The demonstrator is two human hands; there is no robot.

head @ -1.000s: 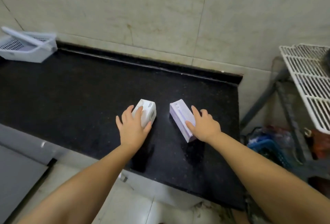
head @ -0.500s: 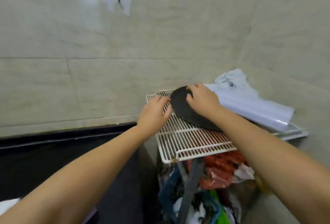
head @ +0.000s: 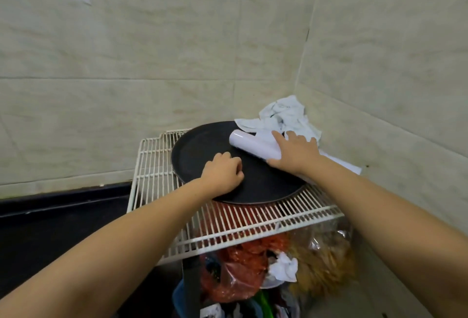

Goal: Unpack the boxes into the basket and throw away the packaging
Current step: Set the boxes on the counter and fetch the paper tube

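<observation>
A: Where are the boxes and basket?
B: Neither is seen. A round black tray (head: 202, 150) lies on a white wire rack (head: 253, 221).
A: The hands?
B: The left hand (head: 222, 174) is curled, fingers together, on the tray. The right hand (head: 295, 151) is laid on a white roll (head: 249, 144), fingers spread. A crumpled cloth (head: 286, 113) lies behind.

On a white wire rack (head: 235, 226), the left hand (head: 222, 174) rests curled on a round black tray (head: 202, 150); the right hand (head: 295, 154) lies over a white paper roll (head: 249, 144), beside a crumpled cloth (head: 286, 113).
</observation>
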